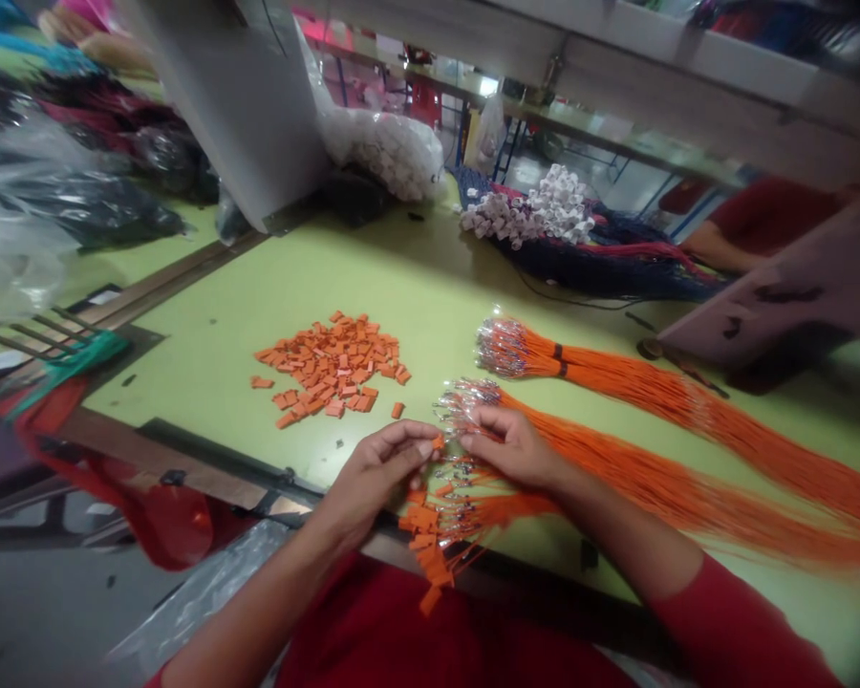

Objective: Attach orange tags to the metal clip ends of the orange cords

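Observation:
My left hand (pixel 376 478) pinches a small orange connector housing (pixel 439 442) at its fingertips, close to the wire ends. My right hand (pixel 508 447) grips a bundle of thin orange wires (pixel 659 487) with bare metal terminals at their tips. The wires fan out to the right across the green tabletop (pixel 186 382). Several orange housings (pixel 421 535) hang on wire ends below my hands. A loose pile of orange housings (pixel 330 368) lies to the upper left, and a second tied orange wire bundle (pixel 580 363) lies beyond my right hand.
A heap of white connectors (pixel 537 210) rests on dark blue wires (pixel 602 268) at the table's far side. A bag of white parts (pixel 383 148) stands behind them. A co-worker's red sleeve (pixel 760 225) shows at upper right. Plastic bags (pixel 21 220) lie at left.

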A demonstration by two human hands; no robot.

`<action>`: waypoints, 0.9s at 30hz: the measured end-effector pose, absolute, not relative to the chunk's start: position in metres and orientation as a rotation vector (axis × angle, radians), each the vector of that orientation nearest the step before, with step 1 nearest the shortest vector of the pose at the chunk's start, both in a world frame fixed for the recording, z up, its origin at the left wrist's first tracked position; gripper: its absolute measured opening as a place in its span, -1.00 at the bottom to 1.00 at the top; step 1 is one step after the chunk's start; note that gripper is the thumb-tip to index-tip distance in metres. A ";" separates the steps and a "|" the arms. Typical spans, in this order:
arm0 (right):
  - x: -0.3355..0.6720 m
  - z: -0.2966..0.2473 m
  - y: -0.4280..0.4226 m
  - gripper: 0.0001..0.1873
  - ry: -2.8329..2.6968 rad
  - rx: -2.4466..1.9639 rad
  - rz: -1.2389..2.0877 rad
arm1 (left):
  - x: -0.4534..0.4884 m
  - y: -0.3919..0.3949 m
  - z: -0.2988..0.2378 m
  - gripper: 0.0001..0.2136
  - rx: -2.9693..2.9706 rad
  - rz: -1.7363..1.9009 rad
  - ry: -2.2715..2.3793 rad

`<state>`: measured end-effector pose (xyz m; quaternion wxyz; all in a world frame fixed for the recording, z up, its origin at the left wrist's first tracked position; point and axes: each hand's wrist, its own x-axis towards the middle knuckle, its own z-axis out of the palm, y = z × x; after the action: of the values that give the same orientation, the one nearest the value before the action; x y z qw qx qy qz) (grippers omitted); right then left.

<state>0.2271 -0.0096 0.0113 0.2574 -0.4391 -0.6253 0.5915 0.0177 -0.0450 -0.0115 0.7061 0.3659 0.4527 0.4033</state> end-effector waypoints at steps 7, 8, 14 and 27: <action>0.227 0.007 -0.009 -0.82 -1.789 -1.144 1.536 | 0.020 -0.047 -0.011 -0.78 0.711 0.910 0.964; 0.227 0.007 -0.009 -0.81 -1.796 -1.144 1.539 | 0.020 -0.047 -0.011 -0.77 0.710 0.907 0.966; 0.224 0.009 -0.012 -0.86 -1.873 -1.183 1.482 | 0.020 -0.051 -0.009 -0.73 0.859 0.925 1.081; 0.225 0.009 -0.013 -0.82 -1.878 -1.152 1.463 | 0.022 -0.050 -0.004 -0.73 0.823 0.895 1.098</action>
<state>0.2246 -0.0128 0.0091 0.2459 -0.4221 -0.6884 0.5362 0.0218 -0.0498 -0.0044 0.6829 0.3671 0.4895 0.3991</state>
